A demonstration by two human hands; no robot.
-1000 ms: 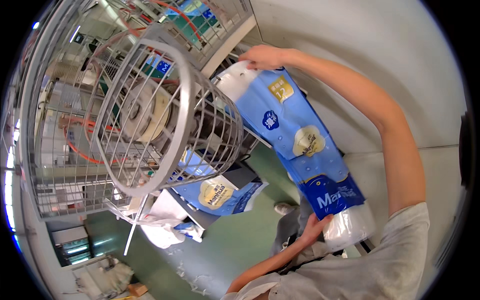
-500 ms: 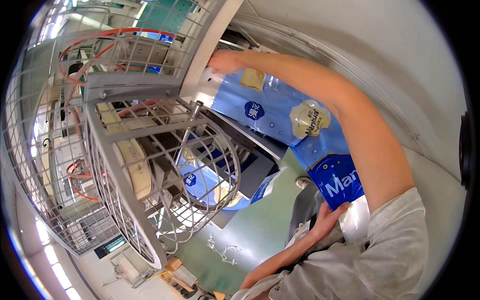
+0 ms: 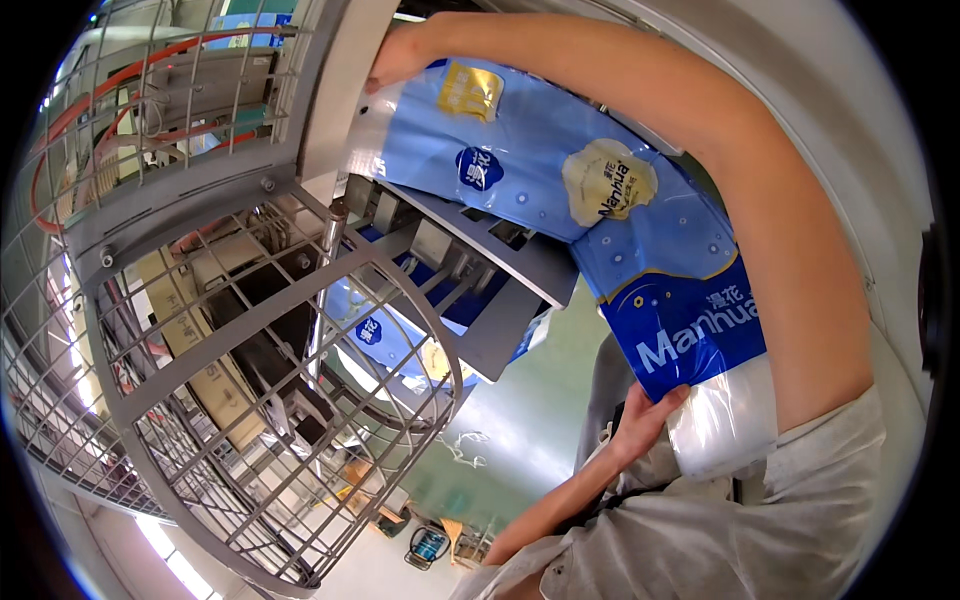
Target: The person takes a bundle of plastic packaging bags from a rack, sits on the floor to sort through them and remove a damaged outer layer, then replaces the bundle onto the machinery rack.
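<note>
A long blue plastic packaging bag [image 3: 520, 195], with pale patches and a clear end strip, lies over a metal plate and bends down toward me. My left hand [image 3: 645, 415] pinches its lower edge, thumb on top, where the dark blue print meets the clear strip. Across the top reaches my right arm, and my right hand [image 3: 403, 55] is closed at the bag's far clear end, beside a pale metal frame post [image 3: 345, 90]. Some of the right fingers are hidden at the post. Below the plate [image 3: 520, 258], more blue packaging [image 3: 375, 325] shows through a wire cage.
A rounded wire guard [image 3: 290, 400] stands at the left, close to the bag. Behind its mesh are machine parts and an orange hose [image 3: 110, 95]. A pale panel [image 3: 800, 90] curves along the right. Green floor [image 3: 520, 430] shows below, with loose white string [image 3: 465, 450].
The view has shifted, with the cage now larger and lower. Both hands remain on the bag, and its dark blue end shows more fully beside my right arm.
</note>
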